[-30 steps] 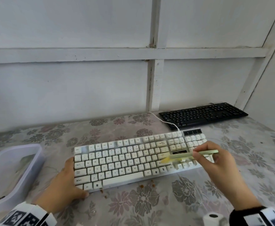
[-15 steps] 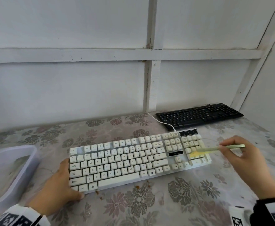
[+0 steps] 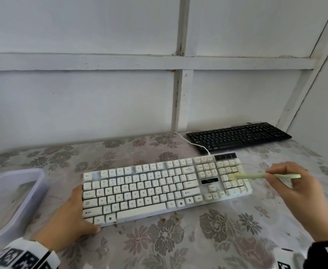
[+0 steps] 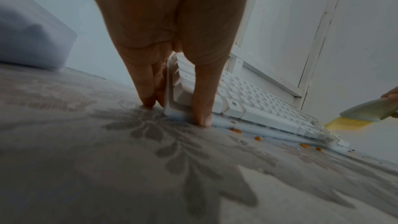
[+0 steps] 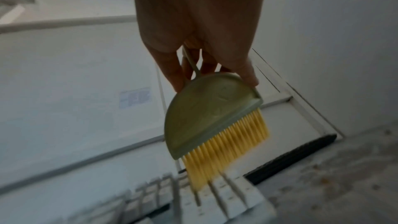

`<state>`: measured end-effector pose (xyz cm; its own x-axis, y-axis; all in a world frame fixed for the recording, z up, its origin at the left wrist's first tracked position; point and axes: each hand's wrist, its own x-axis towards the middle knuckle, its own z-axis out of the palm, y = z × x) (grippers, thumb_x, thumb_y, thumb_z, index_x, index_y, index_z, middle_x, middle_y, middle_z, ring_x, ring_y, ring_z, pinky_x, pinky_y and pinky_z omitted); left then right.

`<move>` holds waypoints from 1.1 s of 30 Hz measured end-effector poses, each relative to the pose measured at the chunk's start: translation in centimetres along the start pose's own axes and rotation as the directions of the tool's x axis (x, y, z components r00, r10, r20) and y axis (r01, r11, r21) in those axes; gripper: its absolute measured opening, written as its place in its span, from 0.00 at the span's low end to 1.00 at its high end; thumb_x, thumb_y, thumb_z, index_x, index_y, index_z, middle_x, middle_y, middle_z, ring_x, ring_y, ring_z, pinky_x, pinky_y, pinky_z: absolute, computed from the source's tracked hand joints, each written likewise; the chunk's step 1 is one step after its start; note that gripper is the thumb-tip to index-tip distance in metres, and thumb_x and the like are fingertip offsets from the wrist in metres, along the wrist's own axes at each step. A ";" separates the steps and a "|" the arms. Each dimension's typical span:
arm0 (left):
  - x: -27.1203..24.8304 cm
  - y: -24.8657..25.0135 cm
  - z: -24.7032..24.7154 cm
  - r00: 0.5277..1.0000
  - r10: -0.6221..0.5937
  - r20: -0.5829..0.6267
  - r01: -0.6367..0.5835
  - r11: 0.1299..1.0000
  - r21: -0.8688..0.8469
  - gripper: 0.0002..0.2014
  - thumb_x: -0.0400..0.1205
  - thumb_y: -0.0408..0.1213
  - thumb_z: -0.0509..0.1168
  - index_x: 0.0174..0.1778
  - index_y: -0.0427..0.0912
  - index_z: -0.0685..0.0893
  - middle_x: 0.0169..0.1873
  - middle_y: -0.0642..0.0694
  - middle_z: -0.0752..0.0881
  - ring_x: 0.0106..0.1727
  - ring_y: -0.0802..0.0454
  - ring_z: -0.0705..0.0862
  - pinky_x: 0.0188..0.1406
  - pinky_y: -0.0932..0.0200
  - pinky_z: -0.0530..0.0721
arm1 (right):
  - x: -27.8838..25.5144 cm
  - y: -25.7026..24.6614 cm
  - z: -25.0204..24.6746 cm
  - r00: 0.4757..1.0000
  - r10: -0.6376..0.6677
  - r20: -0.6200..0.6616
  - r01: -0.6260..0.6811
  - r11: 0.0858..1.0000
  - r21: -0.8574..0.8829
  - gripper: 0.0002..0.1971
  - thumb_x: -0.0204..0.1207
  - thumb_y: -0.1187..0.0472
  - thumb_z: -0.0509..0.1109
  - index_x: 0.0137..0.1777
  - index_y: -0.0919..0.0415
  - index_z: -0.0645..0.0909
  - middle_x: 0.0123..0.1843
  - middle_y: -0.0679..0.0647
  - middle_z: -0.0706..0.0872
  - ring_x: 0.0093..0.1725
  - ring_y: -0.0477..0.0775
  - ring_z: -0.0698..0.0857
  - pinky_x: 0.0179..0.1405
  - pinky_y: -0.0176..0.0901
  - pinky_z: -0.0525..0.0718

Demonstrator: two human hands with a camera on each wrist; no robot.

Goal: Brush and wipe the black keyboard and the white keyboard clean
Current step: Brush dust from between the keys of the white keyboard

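The white keyboard lies across the middle of the flowered table. My left hand holds its left end, thumb along the front edge and fingers against the side, seen close in the left wrist view. My right hand grips a pale green brush with yellow bristles, whose tips touch the number pad at the keyboard's right end. The black keyboard sits at the back right by the wall.
A translucent plastic tub stands at the left edge of the table. Orange-brown crumbs lie on the cloth in front of the white keyboard. A white cable runs from the white keyboard towards the wall.
My right hand has carried the brush rightward, from the keys left of the number pad onto the number pad. The left hand has stayed on the keyboard's left end.
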<state>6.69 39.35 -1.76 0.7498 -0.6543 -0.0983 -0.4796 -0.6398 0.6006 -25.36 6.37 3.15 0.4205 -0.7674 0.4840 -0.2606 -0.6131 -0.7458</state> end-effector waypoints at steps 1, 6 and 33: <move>-0.1 0.1 0.0 1.000 -0.003 0.003 0.003 1.000 0.004 0.54 0.57 0.36 0.82 0.75 0.47 0.57 0.59 0.56 0.71 0.54 0.57 0.75 0.40 0.72 0.70 | -0.2 -0.1 0.2 0.999 0.011 0.032 -0.014 0.997 0.075 0.08 0.70 0.62 0.74 0.41 0.47 0.82 0.44 0.47 0.84 0.45 0.43 0.81 0.44 0.30 0.77; -0.1 0.3 -0.1 1.000 -0.006 0.004 0.006 0.999 0.042 0.53 0.59 0.37 0.82 0.75 0.47 0.56 0.56 0.57 0.72 0.52 0.58 0.75 0.37 0.76 0.69 | -0.5 -0.5 0.3 0.995 0.077 -0.064 -0.082 0.994 -0.077 0.14 0.74 0.67 0.72 0.40 0.42 0.80 0.38 0.45 0.84 0.43 0.47 0.80 0.36 0.27 0.74; 0.1 -0.8 0.0 0.996 0.084 -0.018 -0.085 0.994 -0.065 0.50 0.57 0.50 0.80 0.72 0.53 0.60 0.61 0.57 0.77 0.61 0.57 0.80 0.62 0.53 0.82 | -12.8 -16.5 19.8 0.940 -0.308 0.147 0.330 0.930 -0.160 0.13 0.58 0.52 0.68 0.41 0.40 0.69 0.39 0.33 0.79 0.42 0.38 0.79 0.49 0.53 0.78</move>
<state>7.12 39.82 -2.21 0.7150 -0.6983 -0.0334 -0.5108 -0.5544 0.6571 -9.19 30.01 0.19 0.6031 -0.5046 0.6177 -0.2424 -0.8538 -0.4608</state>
